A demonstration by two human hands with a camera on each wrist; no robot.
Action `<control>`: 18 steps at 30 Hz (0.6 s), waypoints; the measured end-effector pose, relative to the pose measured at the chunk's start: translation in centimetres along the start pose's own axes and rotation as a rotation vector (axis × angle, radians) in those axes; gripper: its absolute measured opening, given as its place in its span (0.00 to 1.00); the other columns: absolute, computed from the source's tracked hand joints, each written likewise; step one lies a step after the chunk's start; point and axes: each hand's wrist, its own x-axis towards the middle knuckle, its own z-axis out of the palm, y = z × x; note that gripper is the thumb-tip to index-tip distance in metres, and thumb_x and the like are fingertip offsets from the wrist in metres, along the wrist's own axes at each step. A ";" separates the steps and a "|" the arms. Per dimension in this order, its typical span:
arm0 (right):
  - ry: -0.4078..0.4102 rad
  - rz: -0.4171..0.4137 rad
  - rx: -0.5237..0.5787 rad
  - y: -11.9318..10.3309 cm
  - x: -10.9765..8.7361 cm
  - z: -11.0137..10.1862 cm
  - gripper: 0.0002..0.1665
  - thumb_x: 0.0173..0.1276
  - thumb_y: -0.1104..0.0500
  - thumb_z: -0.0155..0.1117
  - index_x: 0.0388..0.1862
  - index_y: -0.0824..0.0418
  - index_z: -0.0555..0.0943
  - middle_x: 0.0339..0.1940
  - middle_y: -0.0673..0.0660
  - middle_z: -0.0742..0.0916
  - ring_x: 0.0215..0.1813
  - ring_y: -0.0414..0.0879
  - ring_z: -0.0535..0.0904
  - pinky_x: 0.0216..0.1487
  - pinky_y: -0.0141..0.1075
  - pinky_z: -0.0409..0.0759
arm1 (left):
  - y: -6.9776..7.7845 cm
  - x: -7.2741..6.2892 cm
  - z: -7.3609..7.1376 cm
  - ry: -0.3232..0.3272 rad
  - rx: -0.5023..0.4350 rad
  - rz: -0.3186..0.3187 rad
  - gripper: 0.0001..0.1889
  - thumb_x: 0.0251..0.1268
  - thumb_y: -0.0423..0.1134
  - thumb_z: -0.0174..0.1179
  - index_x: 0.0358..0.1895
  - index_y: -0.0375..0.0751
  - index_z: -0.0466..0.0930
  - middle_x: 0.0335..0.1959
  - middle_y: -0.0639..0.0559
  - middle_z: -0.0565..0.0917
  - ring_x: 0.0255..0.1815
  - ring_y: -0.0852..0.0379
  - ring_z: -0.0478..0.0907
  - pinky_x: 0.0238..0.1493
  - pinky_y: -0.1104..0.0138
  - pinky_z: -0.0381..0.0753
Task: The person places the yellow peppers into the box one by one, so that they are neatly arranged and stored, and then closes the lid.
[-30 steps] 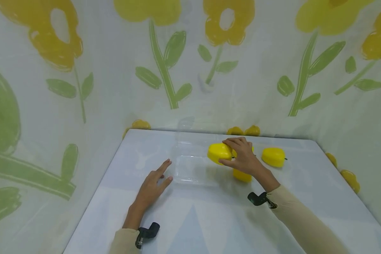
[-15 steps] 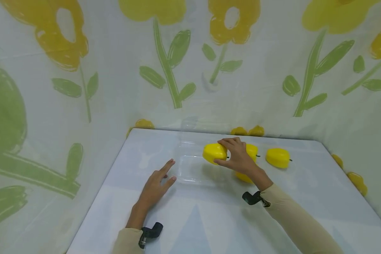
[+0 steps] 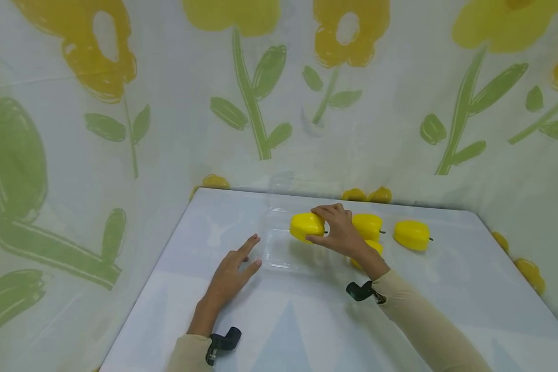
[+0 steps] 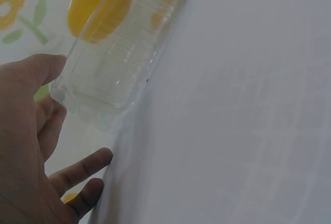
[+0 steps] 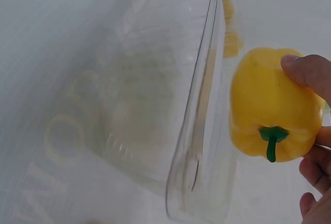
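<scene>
A yellow bell pepper point(image 3: 303, 227) with a green stem is gripped by my right hand point(image 3: 341, 235), thumb on one side and fingers on the other. It is held over the clear plastic container point(image 3: 279, 264). The right wrist view shows the bell pepper point(image 5: 274, 100) above the container's rim point(image 5: 194, 115). My left hand point(image 3: 228, 279) has its fingers spread at the container's left side. In the left wrist view, the left thumb point(image 4: 49, 69) lies right at the container's edge point(image 4: 64, 79).
To the right of the container lie more yellow bell peppers: one point(image 3: 367, 226) behind the right wrist, one point(image 3: 374, 247) partly hidden by it, and one point(image 3: 411, 235) farther right. The white table point(image 3: 307, 330) ends at a flower-printed cloth point(image 3: 390, 129).
The right hand has carried its bell pepper leftward over the container, uncovering more of the peppers behind it. The left hand stays by the container. The head view has shifted slightly.
</scene>
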 end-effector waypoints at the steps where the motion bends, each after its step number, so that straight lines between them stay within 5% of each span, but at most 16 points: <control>1: -0.001 -0.002 0.003 -0.1 0.1 0.1 0.42 0.55 0.44 0.80 0.65 0.61 0.78 0.62 0.58 0.81 0.57 0.53 0.67 0.49 0.49 0.58 | 0.0 0.0 0.0 0.001 -0.002 -0.001 0.33 0.73 0.62 0.53 0.78 0.66 0.58 0.77 0.74 0.57 0.52 0.56 0.74 0.54 0.49 0.74; 18: -0.037 0.024 0.001 -0.3 1.3 1.9 0.41 0.56 0.43 0.79 0.65 0.60 0.78 0.62 0.57 0.81 0.58 0.52 0.66 0.51 0.48 0.58 | 0.1 0.0 -0.1 -0.009 0.005 -0.020 0.34 0.73 0.63 0.52 0.79 0.67 0.57 0.76 0.76 0.56 0.54 0.56 0.74 0.56 0.49 0.74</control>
